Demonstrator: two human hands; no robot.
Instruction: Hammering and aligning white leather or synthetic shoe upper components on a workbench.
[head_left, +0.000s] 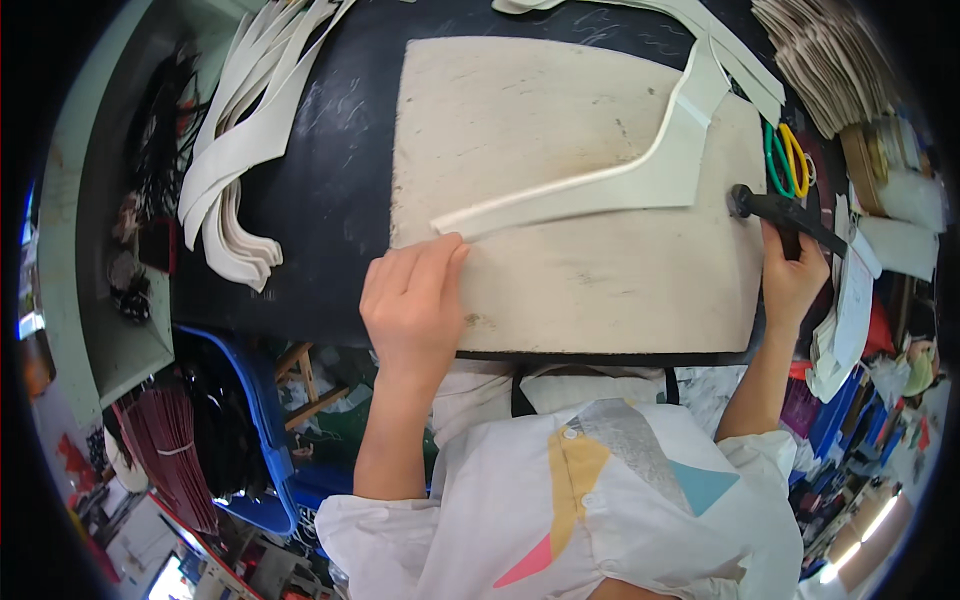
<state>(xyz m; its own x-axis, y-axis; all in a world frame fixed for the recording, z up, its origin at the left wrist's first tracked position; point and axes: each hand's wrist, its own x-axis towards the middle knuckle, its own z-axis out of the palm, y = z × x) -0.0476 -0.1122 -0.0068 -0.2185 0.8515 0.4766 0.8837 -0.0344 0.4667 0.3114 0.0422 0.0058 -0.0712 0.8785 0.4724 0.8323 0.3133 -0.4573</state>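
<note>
Dark bench [330, 190] carries a pale worn board [560, 270] that fills most of the centre of the view.

On the board lies a cream cut piece [640, 180], a long curved strip that widens toward the right and turns up at its far right end. Its narrow left tip sits just beyond the fingertips of the left hand.

Left hand [412, 300]: flat on the board, palm down, fingers extended and close together, tips pressing at or just touching the strip's left tip. Nothing gripped.

Right hand [792, 278]: at the board's right edge, fingers curled around the handle of a black tool [780, 210]. The tool's round head rests on the board's right margin, near the wide end of the piece but apart from it.

Surroundings: a stack of similar cream pieces [235, 150] hangs over the bench at the left, well apart from the board. Scissors [787, 160] with green and yellow handles lie just beyond the tool. A pile of brown sheets [830, 60] sits at the upper right. A blue bin [255, 420] stands below the bench at the left. The person wears a white shirt [600, 500] with coloured patches.
</note>
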